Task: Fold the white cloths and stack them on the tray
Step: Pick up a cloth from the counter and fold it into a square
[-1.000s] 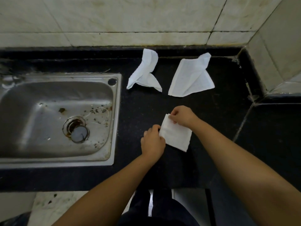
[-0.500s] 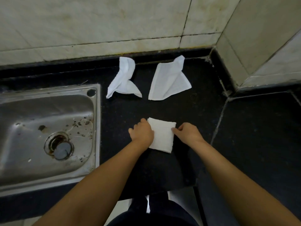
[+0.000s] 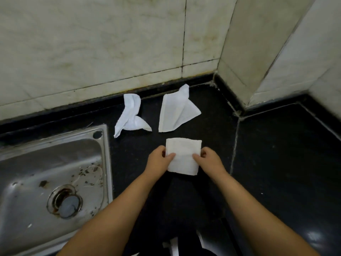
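Your left hand [image 3: 158,162] and right hand [image 3: 208,160] both grip the folded cloth [image 3: 183,155], one at each side edge. On each hand the thumb lies on top of the fabric and the other fingers curl under its edge, so both sets of fingers are pinched on the cloth. It is a neat white rectangle, held flat at or just over the black tabletop [image 3: 276,154]; you cannot tell whether its underside touches the surface.

Behind it, nearer the tiled wall [image 3: 92,52], two more white cloths lie loose on the tabletop. The crumpled cloth [image 3: 130,117] on the left is twisted and bunched, with one pointed corner toward the sink. The half-open cloth [image 3: 175,111] on the right lies flatter, with a crease along its left edge and a corner flapped toward the wall. The two are near each other but apart, and both are clear of the cloth in your hands.

To your left the steel sink [image 3: 103,163] is set into the tabletop. Its basin holds no cloth, only dark specks, thin stringy debris, and a rust-ringed drain [image 3: 65,203] with a stopper seated in it.
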`<action>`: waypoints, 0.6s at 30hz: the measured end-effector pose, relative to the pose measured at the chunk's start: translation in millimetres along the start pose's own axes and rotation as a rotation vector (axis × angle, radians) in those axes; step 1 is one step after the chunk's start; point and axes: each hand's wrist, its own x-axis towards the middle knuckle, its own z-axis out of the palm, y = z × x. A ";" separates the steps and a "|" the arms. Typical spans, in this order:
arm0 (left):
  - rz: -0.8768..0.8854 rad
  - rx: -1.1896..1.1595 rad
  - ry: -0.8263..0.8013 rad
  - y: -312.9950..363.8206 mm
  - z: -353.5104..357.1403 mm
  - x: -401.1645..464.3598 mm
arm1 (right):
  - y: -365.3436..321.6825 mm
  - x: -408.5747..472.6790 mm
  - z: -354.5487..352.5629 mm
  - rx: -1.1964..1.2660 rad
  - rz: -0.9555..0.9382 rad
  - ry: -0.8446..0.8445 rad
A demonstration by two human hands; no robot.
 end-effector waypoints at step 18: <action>0.293 -0.150 -0.828 80.3 103.7 -177.6 | 117.2 -272.5 -76.3 1.037 0.190 0.640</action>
